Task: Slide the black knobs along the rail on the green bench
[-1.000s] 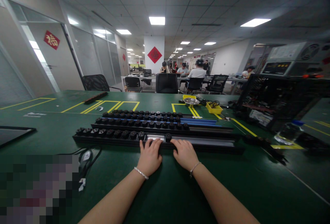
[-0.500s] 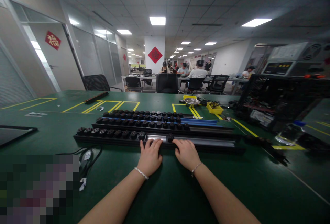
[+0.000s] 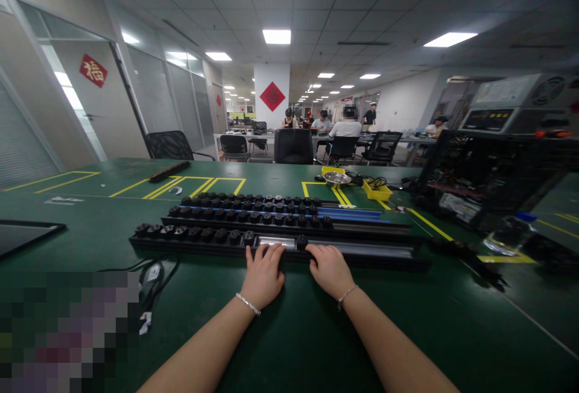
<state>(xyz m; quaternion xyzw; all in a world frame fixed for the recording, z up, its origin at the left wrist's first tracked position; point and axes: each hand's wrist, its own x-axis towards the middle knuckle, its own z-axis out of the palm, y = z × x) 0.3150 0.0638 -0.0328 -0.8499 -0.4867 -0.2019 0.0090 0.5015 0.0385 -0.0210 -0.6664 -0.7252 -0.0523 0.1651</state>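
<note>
Three long black rails lie side by side on the green table, each lined with several round black sockets. The nearest rail [image 3: 362, 251] has sockets along its left half and a bare silver channel on the right. My left hand [image 3: 263, 273] rests on this rail's near edge, fingers spread flat on the metal. My right hand [image 3: 329, 267] sits just right of it, fingers curled onto the rail next to a lone black socket [image 3: 301, 240]. Both wrists wear thin bracelets. The middle rail [image 3: 253, 217] and the far rail [image 3: 248, 202] lie beyond my hands.
A black cable [image 3: 151, 275] lies at the left front. A dark tray [image 3: 22, 235] sits at the far left. Yellow bins [image 3: 379, 189] and a metal dish [image 3: 336, 178] stand behind the rails. An open computer chassis [image 3: 479, 176] and a tester fill the right. People sit at desks far behind.
My right hand and the lone socket have slid slightly to the right along the nearest rail. My left hand has stayed in place.
</note>
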